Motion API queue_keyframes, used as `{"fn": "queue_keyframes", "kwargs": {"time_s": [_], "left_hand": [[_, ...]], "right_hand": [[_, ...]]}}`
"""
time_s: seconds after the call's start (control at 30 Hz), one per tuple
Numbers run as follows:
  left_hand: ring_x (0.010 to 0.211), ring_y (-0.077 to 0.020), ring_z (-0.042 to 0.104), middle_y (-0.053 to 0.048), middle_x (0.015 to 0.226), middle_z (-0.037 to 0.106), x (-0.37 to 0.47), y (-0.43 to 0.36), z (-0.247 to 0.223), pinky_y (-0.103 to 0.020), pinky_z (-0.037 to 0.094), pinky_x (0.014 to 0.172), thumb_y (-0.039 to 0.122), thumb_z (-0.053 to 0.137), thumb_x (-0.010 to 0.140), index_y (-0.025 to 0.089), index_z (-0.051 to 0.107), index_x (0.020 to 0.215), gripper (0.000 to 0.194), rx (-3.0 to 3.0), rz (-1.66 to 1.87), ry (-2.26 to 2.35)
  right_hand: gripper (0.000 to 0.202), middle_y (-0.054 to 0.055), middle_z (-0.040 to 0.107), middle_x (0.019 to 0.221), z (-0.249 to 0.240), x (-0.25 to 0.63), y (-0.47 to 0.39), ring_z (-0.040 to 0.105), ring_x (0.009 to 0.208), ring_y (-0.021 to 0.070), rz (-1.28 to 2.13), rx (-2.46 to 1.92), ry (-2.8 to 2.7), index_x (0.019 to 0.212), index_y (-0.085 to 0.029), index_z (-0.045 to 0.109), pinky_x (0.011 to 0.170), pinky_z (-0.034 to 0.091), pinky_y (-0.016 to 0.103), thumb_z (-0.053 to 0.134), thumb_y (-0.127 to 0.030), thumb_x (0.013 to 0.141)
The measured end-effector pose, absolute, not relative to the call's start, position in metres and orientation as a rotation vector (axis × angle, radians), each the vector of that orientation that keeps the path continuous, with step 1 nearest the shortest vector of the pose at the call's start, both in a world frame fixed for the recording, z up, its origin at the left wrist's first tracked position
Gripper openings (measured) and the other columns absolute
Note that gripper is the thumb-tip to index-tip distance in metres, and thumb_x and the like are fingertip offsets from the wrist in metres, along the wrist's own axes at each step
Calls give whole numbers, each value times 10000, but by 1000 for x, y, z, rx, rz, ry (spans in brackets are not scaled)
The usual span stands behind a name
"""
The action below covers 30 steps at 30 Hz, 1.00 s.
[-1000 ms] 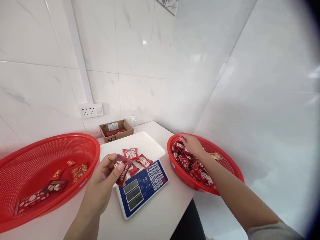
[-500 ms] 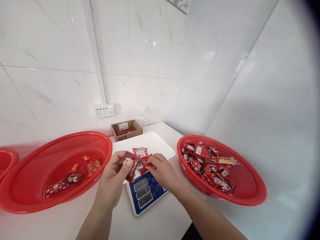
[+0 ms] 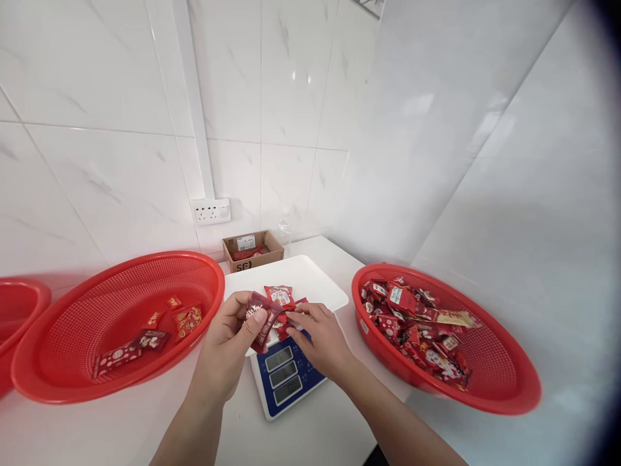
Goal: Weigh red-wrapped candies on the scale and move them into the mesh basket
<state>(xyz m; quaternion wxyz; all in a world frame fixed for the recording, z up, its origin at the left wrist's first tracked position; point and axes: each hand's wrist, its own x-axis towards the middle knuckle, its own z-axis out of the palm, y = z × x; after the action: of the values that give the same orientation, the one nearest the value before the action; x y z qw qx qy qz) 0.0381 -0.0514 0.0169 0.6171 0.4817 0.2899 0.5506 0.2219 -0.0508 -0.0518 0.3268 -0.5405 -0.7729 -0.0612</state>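
Note:
My left hand (image 3: pixel 228 346) is closed on a dark red snack packet (image 3: pixel 262 321), with the thumb pressed on its front; whether other packets lie behind it is hidden. My right hand (image 3: pixel 320 340) reaches over the front of the scale, thumb and fingers apart around the edge of a red packet (image 3: pixel 280 329). I see no packet gripped in it. Another packet with a white print (image 3: pixel 280 296) lies on the white pan (image 3: pixel 317 281) of the digital scale (image 3: pixel 283 375). More red wrappers show partly behind the right fingers.
At the left, a red plastic basket (image 3: pixel 39 362) holds several packets; part of another red basket (image 3: pixel 24 301) shows beyond it. A fuller red basket (image 3: pixel 514 375) stands at the right. Behind the scale are a cardboard box (image 3: pixel 264 259) and a clear bottle (image 3: pixel 284 226) by the tiled wall.
The red packet that was between my right fingers no longer shows there, and those fingers have spread. My left hand still holds its packet. The view has shifted slightly.

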Motion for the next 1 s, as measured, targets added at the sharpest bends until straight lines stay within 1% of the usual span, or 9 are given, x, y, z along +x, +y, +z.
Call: {"fn": "queue_keyframes", "kwargs": {"time_s": [0.1,0.17,0.37,0.5,0.63,0.8,1.0], "left_hand": [[518,-62,489,41,689,608,38,-51,16,-158,442,454,417,740,742,206,592,838,275,1130,1266,650],[518,-62,486,45,684,599,38,-51,15,-156,435,452,412,727,758,209,585,834,259,1143,1262,643],[533,-67,487,35,704,608,37,-51,11,-159,432,467,414,698,787,210,574,850,247,1157,1239,658],[522,-71,480,35,689,600,39,-51,13,-168,424,462,418,702,781,205,567,840,259,1153,1238,658],[514,-73,479,24,701,605,40,-51,16,-173,418,453,418,710,772,198,566,840,272,1146,1247,673],[519,-75,484,28,690,588,40,-50,14,-175,428,455,421,719,763,197,571,841,280,1148,1248,667],[513,-69,483,39,663,577,40,-51,16,-167,426,452,423,719,762,197,573,826,276,1164,1228,656]], "right_hand": [[212,81,659,1023,-53,221,-54,586,966,258,-145,-1385,-2055,1046,-240,701,817,499,422,653,-264,841],[193,81,654,998,-55,219,-54,583,948,257,-134,-1401,-2058,1016,-233,708,813,499,430,664,-265,831],[259,89,650,995,-59,218,-56,581,938,248,-103,-1386,-2042,1078,-197,682,819,500,428,667,-269,830],[214,75,654,976,-58,218,-59,583,919,240,-68,-1425,-2046,1029,-210,693,815,503,413,667,-280,828],[244,80,655,994,-56,219,-61,587,921,244,-74,-1446,-2058,1068,-219,688,811,497,413,658,-293,837],[234,83,657,987,-56,220,-61,589,928,258,-104,-1477,-2071,1048,-235,698,785,481,420,668,-320,832],[223,78,656,979,-54,219,-61,590,931,260,-85,-1480,-2056,1013,-228,697,799,473,422,708,-298,802]]}}
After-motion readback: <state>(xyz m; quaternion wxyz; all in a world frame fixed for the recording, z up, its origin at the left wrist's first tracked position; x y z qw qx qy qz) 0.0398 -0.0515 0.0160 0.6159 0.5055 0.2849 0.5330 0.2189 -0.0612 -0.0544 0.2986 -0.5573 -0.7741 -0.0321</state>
